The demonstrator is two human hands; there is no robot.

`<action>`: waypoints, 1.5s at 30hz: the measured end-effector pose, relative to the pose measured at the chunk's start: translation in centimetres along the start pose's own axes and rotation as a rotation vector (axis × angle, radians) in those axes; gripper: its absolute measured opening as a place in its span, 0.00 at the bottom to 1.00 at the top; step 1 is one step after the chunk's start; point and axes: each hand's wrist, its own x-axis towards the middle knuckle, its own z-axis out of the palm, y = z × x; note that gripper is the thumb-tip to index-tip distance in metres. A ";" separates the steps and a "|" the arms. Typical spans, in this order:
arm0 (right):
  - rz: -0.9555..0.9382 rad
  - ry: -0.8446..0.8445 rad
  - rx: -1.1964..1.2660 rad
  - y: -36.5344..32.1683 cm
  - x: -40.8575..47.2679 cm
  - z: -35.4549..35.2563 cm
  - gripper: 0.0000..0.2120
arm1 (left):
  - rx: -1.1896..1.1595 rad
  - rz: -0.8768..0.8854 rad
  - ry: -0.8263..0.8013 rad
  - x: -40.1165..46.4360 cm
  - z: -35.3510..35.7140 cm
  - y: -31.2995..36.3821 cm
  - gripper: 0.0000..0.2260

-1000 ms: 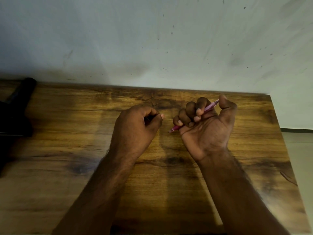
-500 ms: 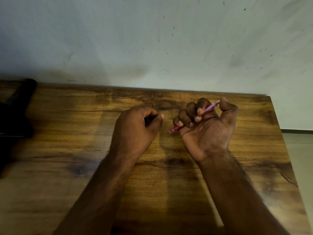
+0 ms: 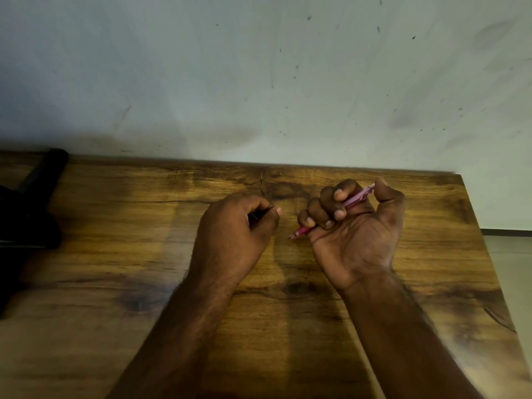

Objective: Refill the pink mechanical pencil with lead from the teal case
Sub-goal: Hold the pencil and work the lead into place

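My right hand is turned palm up and closed in a fist around the pink mechanical pencil. The pencil's metal tip points down-left, just above the wooden table. Its rear end sticks out by my thumb, which curls over it. A short gap to the left, my left hand rests knuckles up with its fingers curled. A small dark object shows as a sliver between its thumb and fingers. I cannot tell whether that is the teal case, and no case lies in the open.
A black object with a cylindrical part lies at the table's left edge. A pale wall runs along the table's far edge. The table's right edge drops off to a light floor.
Both hands keep the same grips and stay almost still. My right thumb shifts slightly over the pencil's rear end.
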 end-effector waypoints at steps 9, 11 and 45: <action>0.005 -0.002 0.018 -0.1 0.0 -0.1 0.27 | 0.018 -0.002 0.006 0.0 0.1 -0.2 0.05; 0.012 -0.004 0.016 -0.1 0.0 -0.1 0.29 | 0.017 -0.002 0.004 0.0 0.1 -0.2 0.04; -0.005 -0.015 0.032 -0.4 0.2 -0.3 0.29 | 0.020 -0.007 -0.001 0.0 0.1 -0.1 0.05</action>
